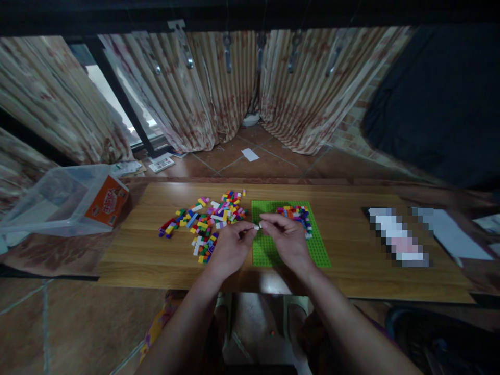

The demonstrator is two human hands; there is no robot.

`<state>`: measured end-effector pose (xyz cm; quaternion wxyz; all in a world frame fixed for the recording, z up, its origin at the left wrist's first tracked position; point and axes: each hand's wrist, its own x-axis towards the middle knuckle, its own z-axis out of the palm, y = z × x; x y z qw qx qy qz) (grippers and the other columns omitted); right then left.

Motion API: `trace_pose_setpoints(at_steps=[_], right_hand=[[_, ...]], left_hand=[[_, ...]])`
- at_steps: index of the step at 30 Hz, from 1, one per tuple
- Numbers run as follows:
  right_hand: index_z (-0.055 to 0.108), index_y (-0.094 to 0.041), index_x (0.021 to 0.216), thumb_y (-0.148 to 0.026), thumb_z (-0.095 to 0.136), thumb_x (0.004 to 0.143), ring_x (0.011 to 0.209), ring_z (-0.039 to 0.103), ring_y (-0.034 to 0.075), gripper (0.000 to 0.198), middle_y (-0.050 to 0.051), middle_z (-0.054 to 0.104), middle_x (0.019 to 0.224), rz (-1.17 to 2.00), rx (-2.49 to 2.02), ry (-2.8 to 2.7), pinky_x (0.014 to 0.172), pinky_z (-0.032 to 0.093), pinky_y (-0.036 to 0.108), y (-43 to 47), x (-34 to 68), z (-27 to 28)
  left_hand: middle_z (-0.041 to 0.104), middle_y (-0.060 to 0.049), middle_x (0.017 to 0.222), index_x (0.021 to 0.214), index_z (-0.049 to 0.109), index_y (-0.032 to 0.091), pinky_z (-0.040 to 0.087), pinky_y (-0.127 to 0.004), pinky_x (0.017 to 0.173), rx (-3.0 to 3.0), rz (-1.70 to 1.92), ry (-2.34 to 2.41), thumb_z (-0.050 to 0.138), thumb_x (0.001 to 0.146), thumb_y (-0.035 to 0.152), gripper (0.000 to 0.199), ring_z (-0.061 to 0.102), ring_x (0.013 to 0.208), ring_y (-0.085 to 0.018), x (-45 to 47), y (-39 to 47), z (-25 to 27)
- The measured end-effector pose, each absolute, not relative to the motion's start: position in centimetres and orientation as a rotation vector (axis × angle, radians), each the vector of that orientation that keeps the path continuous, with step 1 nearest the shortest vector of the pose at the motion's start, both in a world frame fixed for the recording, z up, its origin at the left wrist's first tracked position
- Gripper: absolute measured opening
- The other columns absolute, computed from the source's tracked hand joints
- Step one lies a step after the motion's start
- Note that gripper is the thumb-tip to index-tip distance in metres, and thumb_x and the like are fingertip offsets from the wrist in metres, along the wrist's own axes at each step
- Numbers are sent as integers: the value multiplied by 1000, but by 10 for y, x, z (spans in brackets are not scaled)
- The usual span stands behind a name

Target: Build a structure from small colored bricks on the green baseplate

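Note:
My left hand (pixel 234 245) and my right hand (pixel 287 237) meet over the left part of a green studded baseplate (pixel 263 255). Thumb and forefinger of each are pinched at a small white toy brick (pixel 256 227) between them; whether it is one piece or two I cannot tell. Multicoloured bricks (pixel 292 211) form a block on the plate's upper right, partly covered by my right hand. Left of the plate, a loose pile of toy bricks (pixel 211 216) spreads over the wooden table (pixel 136 250), some of it behind my left hand.
A clear plastic bin (pixel 58 192) with an orange label stands past the table's left end. A blurred-out flat object (pixel 398 239) and a white sheet (pixel 461 234) lie at the right. Curtains (pixel 219 88) hang behind, and a paper (pixel 250 154) lies on the tiled floor.

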<state>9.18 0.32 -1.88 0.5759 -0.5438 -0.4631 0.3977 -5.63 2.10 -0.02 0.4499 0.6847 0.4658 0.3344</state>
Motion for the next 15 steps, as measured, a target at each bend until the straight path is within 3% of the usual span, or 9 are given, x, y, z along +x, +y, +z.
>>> trace_pose_setpoints(at_steps=[7, 15], right_hand=[[76, -24, 87, -28, 71, 72, 73, 67, 16, 16, 1, 75, 81, 930, -1257, -1067, 74, 53, 32, 2, 90, -14], [76, -23, 87, -28, 72, 73, 72, 67, 17, 16, 1, 75, 80, 914, -1265, -1090, 71, 54, 31, 0, 90, -15]], left_hand=[[66, 0, 69, 84, 74, 16, 39, -24, 60, 1711, 798, 1173, 54, 86, 27, 22, 53, 63, -13, -55, 20, 1], [65, -1, 67, 82, 74, 16, 39, -23, 56, 1678, 801, 1183, 54, 85, 28, 23, 53, 60, -13, -54, 20, -1]])
